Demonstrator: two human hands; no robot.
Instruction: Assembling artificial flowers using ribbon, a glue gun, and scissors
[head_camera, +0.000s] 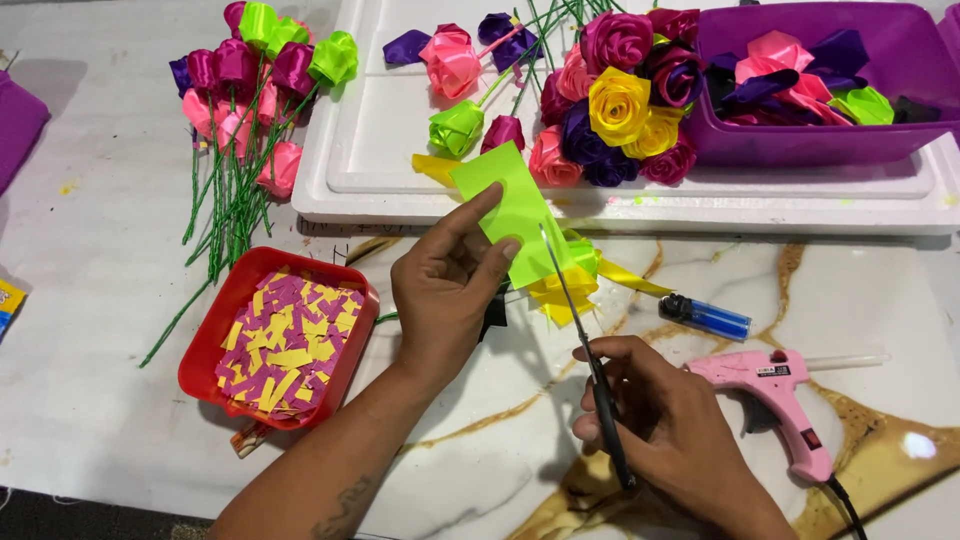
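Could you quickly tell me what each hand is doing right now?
Left hand: pinching a green paper strip.
Right hand: gripping black scissors.

Bright, even overhead light, soft shadows under the hands, sharp focus, slight wide-angle stretch at the edges.

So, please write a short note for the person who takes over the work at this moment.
Left hand holds a neon green paper strip upright by its lower edge.
Right hand holds black scissors, blade tip at the strip's right edge.
Red tray at left holds cut yellow and purple paper pieces.
Done: many ribbon roses lie on the white foam board.
Left: the green strip looks uncut.
Pink glue gun and blue lighter lie at right.
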